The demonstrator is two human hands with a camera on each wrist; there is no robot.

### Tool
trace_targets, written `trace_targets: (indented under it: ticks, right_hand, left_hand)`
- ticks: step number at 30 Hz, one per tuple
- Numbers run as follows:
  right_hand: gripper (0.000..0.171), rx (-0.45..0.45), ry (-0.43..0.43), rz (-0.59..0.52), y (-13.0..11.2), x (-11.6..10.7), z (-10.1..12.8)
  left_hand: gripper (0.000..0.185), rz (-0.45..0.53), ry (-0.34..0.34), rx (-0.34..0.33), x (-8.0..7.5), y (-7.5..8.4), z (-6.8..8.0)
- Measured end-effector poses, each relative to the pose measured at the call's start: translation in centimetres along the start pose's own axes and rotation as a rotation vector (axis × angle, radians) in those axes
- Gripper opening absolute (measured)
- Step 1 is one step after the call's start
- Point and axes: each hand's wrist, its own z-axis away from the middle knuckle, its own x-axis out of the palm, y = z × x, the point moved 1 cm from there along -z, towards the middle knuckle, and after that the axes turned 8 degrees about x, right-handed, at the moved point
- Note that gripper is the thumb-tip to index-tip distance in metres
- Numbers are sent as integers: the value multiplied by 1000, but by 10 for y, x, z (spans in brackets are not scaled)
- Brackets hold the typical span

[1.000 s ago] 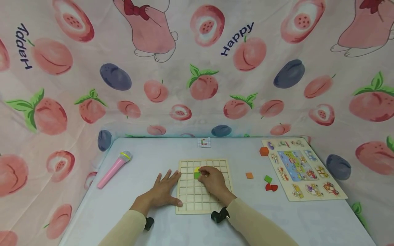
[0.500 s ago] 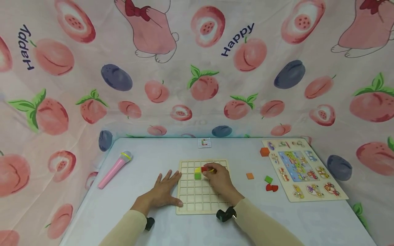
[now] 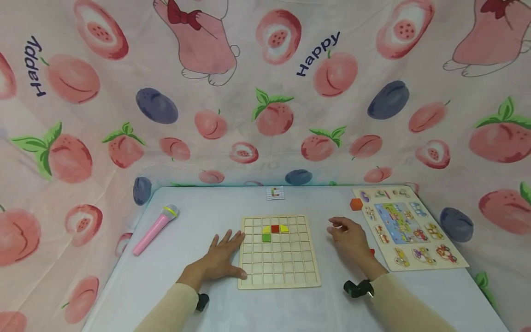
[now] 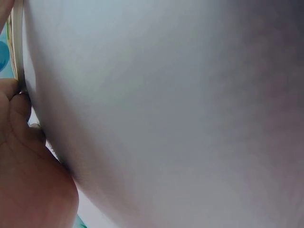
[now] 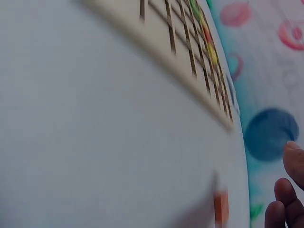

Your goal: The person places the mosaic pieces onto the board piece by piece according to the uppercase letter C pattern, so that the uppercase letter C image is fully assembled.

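A wooden grid board lies in the middle of the table. In its upper rows sit a yellow tile, a red tile, another yellow tile and a green tile. My left hand lies flat on the table with spread fingers, against the board's left edge. To the right of the board my right hand hovers with loosely curled fingers and holds nothing. In the right wrist view an orange tile lies on the table near my fingertips, with the board behind it.
A pink toy microphone lies at the left. A picture puzzle board sits at the right, with an orange block at its far corner and a red piece just right of my right hand. A small card lies beyond the grid board.
My right hand left the red and second yellow tiles in the board's row and moved right, off the board. The left hand has stayed put.
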Motion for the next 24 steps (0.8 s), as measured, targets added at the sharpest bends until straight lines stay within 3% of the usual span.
trace_targets:
  ticks: [6,11,17,22,24]
  right_hand:
    - [42,11,-37,132,31,-48,3]
    - [48,12,-80,266,52,-70,2]
    - [44,-2,-58,349,62,-71,-4]
    - [40,45,-68,333,55,-60,-16]
    - [39,26,-63,322,51,-52,-23]
  left_hand:
    - [124,-1,2,-3,0,1,-1]
    - [123,-2,1,2,0,1,0]
    - [123,-1,-3,3,0,1,0]
    - [124,-16,-4,5,0,0,-1]
    - [124,-18,-3,5,0,0,-1]
